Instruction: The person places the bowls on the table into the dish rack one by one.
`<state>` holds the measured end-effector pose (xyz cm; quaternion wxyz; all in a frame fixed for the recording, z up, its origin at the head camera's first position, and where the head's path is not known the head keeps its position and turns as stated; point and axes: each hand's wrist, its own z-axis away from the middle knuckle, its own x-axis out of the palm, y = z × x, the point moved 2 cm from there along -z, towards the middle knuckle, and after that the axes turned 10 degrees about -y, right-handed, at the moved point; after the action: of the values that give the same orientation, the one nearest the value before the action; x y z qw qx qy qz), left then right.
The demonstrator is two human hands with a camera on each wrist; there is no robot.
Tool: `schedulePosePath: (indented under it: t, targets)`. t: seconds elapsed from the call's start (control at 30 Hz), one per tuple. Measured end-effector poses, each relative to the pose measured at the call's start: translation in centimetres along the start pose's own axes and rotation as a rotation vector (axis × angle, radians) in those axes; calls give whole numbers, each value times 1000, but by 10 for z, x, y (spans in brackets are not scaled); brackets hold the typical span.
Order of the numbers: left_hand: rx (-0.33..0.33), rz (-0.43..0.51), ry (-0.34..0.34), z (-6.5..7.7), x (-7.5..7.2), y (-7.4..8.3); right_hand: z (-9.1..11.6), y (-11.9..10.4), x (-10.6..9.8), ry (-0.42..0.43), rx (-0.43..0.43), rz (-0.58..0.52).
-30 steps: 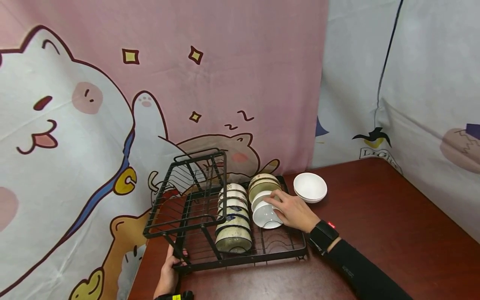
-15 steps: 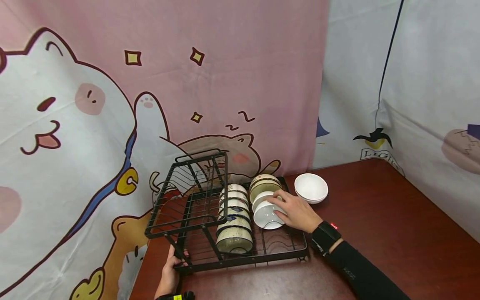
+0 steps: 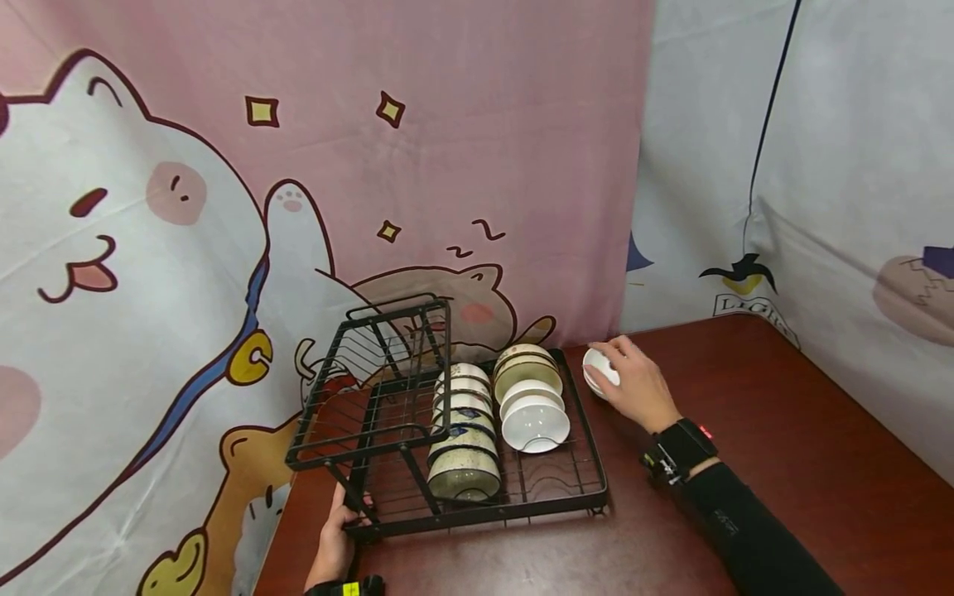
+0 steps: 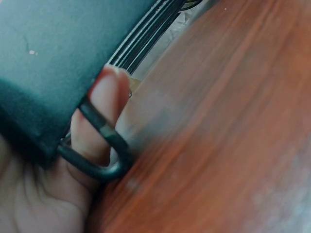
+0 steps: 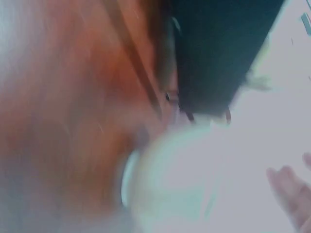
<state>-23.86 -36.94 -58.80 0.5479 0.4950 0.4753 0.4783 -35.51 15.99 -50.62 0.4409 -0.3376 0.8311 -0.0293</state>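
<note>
My left hand (image 3: 333, 534) grips the near left corner of a black wire dish rack (image 3: 477, 520). In the left wrist view, fingers (image 4: 104, 94) pass behind the rack's dark frame (image 4: 53, 53) and a bent wire foot. On the table right of the rack, my right hand (image 3: 643, 391) reaches over stacked white bowls (image 3: 598, 364), fingers and thumb spread near the rim. The blurred right wrist view shows a white bowl (image 5: 170, 184) with fingertips (image 5: 286, 187) to its right; contact is unclear. Two white bowls (image 3: 535, 424) stand tilted in the rack.
Several patterned bowls (image 3: 464, 484) stand in a row in the rack, and green-toned bowls (image 3: 527, 377) sit behind the white ones. An upper wire shelf (image 3: 373, 381) overhangs the left side. A printed curtain (image 3: 522, 165) hangs behind the brown table (image 3: 782, 430).
My right hand has left the white bowls in the rack and moved right to the white bowls on the table. My left hand stays at the rack's corner.
</note>
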Motion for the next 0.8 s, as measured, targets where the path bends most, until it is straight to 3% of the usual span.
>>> schedulePosePath:
  t: [0.13,0.27,0.47,0.8]
  targets:
    - [-12,3,11,0,0,0,7,33,-9,-22,309,-32]
    - [-6,14,4,1,-1,0,19,52,-7,-99,500,-71]
    - [63,14,-22,2,-1,-1,23,60,2,-170,571,-109]
    - [69,37,-39,3,1,-2,24,61,3,-58,648,-10]
